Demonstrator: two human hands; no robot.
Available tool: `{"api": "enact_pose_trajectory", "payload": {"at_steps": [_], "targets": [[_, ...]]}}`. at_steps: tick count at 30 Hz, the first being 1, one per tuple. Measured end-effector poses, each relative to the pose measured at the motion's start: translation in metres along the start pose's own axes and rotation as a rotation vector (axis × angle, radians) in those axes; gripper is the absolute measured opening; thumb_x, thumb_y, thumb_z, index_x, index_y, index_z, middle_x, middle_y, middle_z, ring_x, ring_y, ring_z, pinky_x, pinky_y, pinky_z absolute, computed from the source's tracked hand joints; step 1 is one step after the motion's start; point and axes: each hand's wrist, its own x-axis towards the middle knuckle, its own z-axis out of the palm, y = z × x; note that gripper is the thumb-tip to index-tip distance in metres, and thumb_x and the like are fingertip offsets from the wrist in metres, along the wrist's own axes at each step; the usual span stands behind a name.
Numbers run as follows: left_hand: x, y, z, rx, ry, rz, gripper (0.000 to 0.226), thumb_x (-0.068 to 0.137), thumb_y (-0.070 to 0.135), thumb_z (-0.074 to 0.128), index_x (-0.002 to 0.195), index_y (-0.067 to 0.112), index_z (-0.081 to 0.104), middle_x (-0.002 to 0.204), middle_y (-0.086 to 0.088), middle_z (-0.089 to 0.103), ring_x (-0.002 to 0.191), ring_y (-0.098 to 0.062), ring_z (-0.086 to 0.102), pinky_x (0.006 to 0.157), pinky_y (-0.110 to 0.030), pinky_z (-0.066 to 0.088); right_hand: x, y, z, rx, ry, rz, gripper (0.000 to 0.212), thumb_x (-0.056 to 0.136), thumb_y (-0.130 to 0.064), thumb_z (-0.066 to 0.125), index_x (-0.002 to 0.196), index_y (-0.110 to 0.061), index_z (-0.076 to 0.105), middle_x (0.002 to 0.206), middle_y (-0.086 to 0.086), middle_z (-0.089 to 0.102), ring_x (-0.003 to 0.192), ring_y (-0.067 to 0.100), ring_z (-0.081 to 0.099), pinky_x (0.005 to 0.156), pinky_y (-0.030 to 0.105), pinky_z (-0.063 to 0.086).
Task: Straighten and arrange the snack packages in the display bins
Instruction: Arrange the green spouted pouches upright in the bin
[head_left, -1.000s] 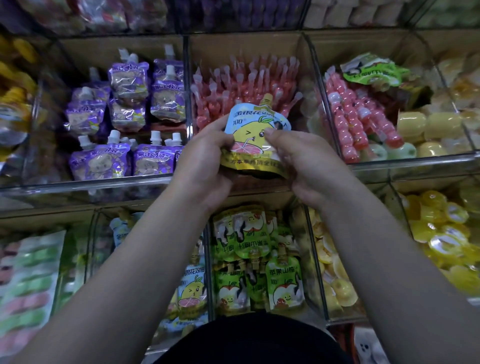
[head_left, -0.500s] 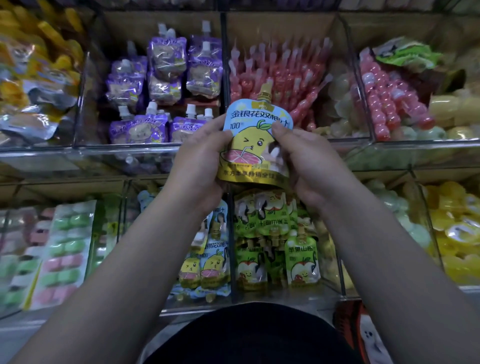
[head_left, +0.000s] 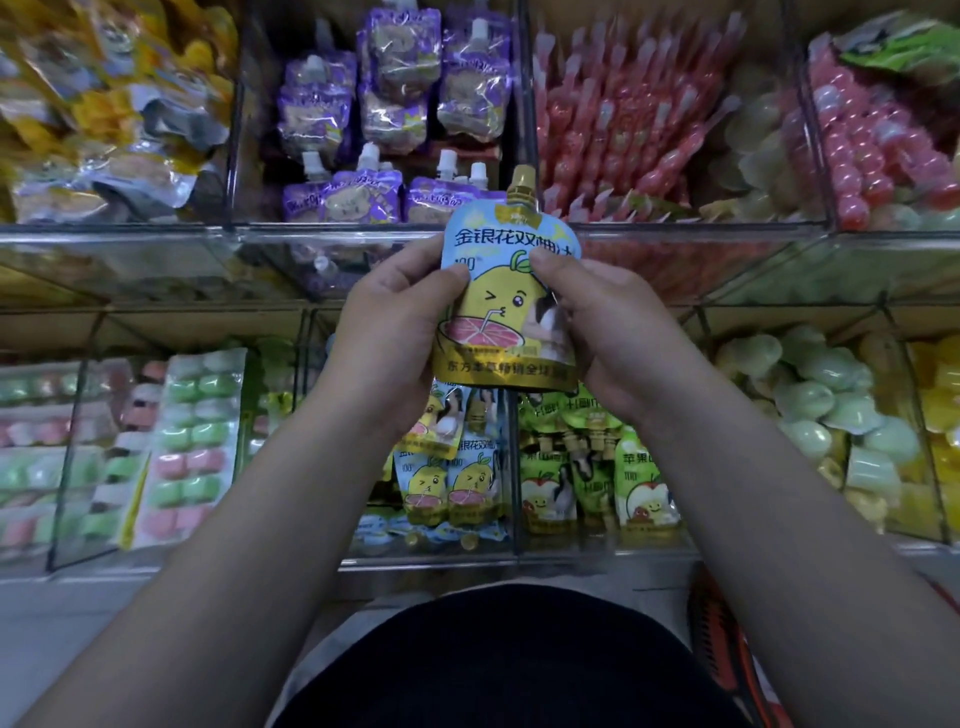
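Black garment fills bottom centre, its upper edge rounded. Pale grey floor shows at lower left. Red-and-black striped object sits at lower right, just beside the garment and partly hidden. Cannot tell what it is.

1. The fingers of the left grip and the right grip lie out of sight behind the held pouch.
2. Yellow packets, far up-left of the left grip, are smeared; print unreadable.
3. A green bag, up-right of the right grip, is cut by the edge.
4. Binned pouches beneath both grips are partly covered by the held pouch.
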Motion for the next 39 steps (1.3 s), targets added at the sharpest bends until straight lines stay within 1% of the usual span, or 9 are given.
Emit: {"api": "enact_pose_trajectory", "payload": {"at_steps": [5, 8, 11, 19, 23, 27, 32, 36, 39], "targets": [[-0.005, -0.012, -0.021, -0.004, 0.030, -0.034, 0.020, 0.097, 0.005, 0.055, 0.108, 0.014, 0.069, 0.094, -0.009, 0.076, 0.078, -0.021, 0.072, 0.066, -0.032, 0.060, 0.000, 0.022, 0.006, -0.029, -0.016, 0.012, 0.027, 0.097, -0.025, 0.059, 0.110, -0.003, 0.065, 0.102, 0.018, 0.074, 0.097, 0.037, 0.071, 0.086, 0.048, 0.057], [-0.006, -0.018, -0.036, 0.024, 0.070, -0.055, 0.017, 0.096, 0.005, 0.057, 0.101, 0.015, 0.070, 0.088, -0.008, 0.077, 0.071, -0.018, 0.071, 0.059, -0.029, 0.057, 0.000, 0.036, 0.011, -0.079, -0.030, 0.010, 0.027, 0.096, -0.028, 0.060, 0.106, -0.004, 0.065, 0.091, 0.012, 0.075, 0.078, 0.027, 0.072, 0.067, 0.038, 0.057], [-0.005, -0.026, -0.051, 0.084, 0.107, -0.089, 0.015, 0.095, 0.006, 0.059, 0.098, 0.015, 0.070, 0.083, -0.005, 0.076, 0.066, -0.015, 0.071, 0.052, -0.024, 0.053, 0.000, 0.051, 0.017, -0.124, -0.011, 0.044, 0.017, 0.097, -0.026, 0.059, 0.094, -0.011, 0.064, 0.069, 0.002, 0.069, 0.056, 0.015, 0.063, 0.047, 0.024, 0.047], [0.007, -0.056, -0.081, 0.205, 0.160, -0.189, 0.014, 0.094, 0.008, 0.061, 0.091, 0.018, 0.069, 0.079, 0.002, 0.075, 0.067, -0.011, 0.070, 0.051, -0.025, 0.050, 0.010, 0.093, 0.026, -0.187, 0.069, 0.163, 0.017, 0.099, -0.026, 0.057, 0.098, -0.010, 0.062, 0.069, 0.003, 0.066, 0.058, 0.018, 0.061, 0.049, 0.026, 0.047], [0.014, -0.069, -0.091, 0.224, 0.170, -0.234, 0.012, 0.095, 0.008, 0.060, 0.095, 0.017, 0.069, 0.083, 0.002, 0.076, 0.072, -0.009, 0.070, 0.056, -0.025, 0.053, 0.016, 0.111, 0.029, -0.226, 0.131, 0.186, 0.021, 0.098, -0.028, 0.059, 0.106, -0.009, 0.064, 0.088, 0.012, 0.073, 0.069, 0.021, 0.069, 0.055, 0.029, 0.050], [0.017, -0.077, -0.102, 0.227, 0.159, -0.263, 0.015, 0.097, 0.008, 0.056, 0.097, 0.017, 0.069, 0.079, 0.004, 0.076, 0.070, -0.006, 0.070, 0.055, -0.021, 0.052, 0.021, 0.124, 0.033, -0.238, 0.155, 0.192, 0.014, 0.099, -0.023, 0.058, 0.100, -0.011, 0.063, 0.075, 0.002, 0.070, 0.057, 0.011, 0.067, 0.048, 0.024, 0.048], [0.024, -0.086, -0.121, 0.232, 0.204, -0.301, 0.018, 0.100, 0.009, 0.052, 0.105, 0.016, 0.068, 0.091, 0.000, 0.077, 0.076, -0.009, 0.072, 0.056, -0.019, 0.052, 0.036, 0.140, 0.045, -0.265, 0.173, 0.233, 0.019, 0.103, -0.016, 0.049, 0.088, -0.014, 0.061, 0.075, 0.003, 0.066, 0.065, 0.017, 0.067, 0.049, 0.024, 0.051], [0.031, -0.091, -0.135, 0.252, 0.218, -0.313, 0.023, 0.100, 0.008, 0.050, 0.109, 0.020, 0.067, 0.093, 0.004, 0.077, 0.084, -0.007, 0.071, 0.069, -0.022, 0.054, 0.053, 0.154, 0.059, -0.311, 0.204, 0.279, 0.016, 0.103, -0.014, 0.046, 0.103, -0.005, 0.060, 0.098, 0.018, 0.065, 0.084, 0.031, 0.068, 0.059, 0.035, 0.059], [0.040, -0.100, -0.146, 0.254, 0.243, -0.282, 0.026, 0.099, 0.005, 0.048, 0.105, 0.020, 0.068, 0.094, 0.002, 0.077, 0.089, -0.017, 0.070, 0.080, -0.031, 0.053, 0.066, 0.163, 0.073, -0.375, 0.243, 0.251, 0.013, 0.102, -0.017, 0.048, 0.113, -0.010, 0.050, 0.112, 0.017, 0.062, 0.080, 0.023, 0.068, 0.065, 0.036, 0.056]]}}
